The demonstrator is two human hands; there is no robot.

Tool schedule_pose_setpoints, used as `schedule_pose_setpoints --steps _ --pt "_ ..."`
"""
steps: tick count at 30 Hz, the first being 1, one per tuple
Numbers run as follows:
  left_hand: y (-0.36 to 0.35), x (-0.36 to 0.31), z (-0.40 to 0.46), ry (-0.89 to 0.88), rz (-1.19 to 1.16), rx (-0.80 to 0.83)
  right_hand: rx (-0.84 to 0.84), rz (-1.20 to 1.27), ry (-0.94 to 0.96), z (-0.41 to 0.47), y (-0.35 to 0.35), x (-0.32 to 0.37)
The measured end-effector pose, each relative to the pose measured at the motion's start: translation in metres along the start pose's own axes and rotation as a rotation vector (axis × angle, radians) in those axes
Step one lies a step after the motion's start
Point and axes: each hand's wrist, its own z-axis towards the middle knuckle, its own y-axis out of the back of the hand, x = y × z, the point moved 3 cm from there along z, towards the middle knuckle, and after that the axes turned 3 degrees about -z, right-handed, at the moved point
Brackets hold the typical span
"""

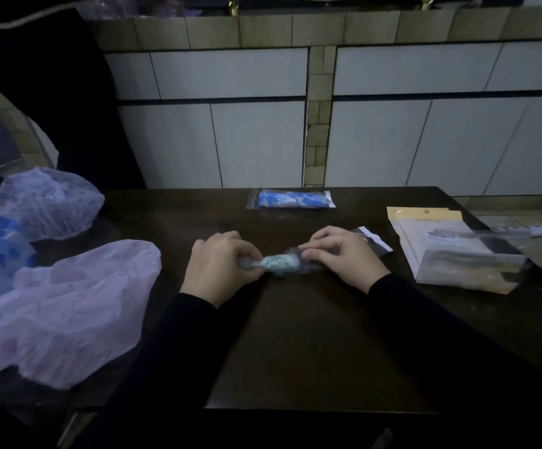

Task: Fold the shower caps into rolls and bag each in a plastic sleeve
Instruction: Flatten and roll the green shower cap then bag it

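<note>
Dim room, tiled wall (392, 124) behind a dark counter (295, 335). Left hand (221, 267) pinches the rolled cap (279, 263) (pale green), right hand (344, 254) grips the sleeve (308, 265) around it, mid-counter.

We see a dark wooden tabletop (311, 335) set against a wall (230, 124) of pale tiles with tan borders, all dimly lit.

Table (311, 335): dark brown wood, under the hands and stretching out past them.
Wall (230, 124): big white tiles with tan strips, far beyond the hands.
Dark cloth (52, 76): hangs far off, up and left of the hands.
</note>
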Motion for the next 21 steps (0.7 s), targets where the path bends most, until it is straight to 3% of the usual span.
schedule_pose_setpoints --steps 4,12,17,21 --pt "0.002 -0.006 0.006 -0.074 0.011 0.009 0.035 -0.105 0.029 0.0 -0.005 0.001" --pt "0.008 0.003 0.008 -0.17 -0.013 -0.063 0.005 0.125 -0.044 -0.003 -0.001 -0.001" --pt "0.015 0.017 0.004 0.051 -0.53 -0.142 -0.031 0.185 -0.061 -0.003 0.0 -0.004" --pt "0.012 0.006 0.002 0.231 -0.804 0.119 -0.044 0.194 -0.067 -0.003 0.0 -0.007"
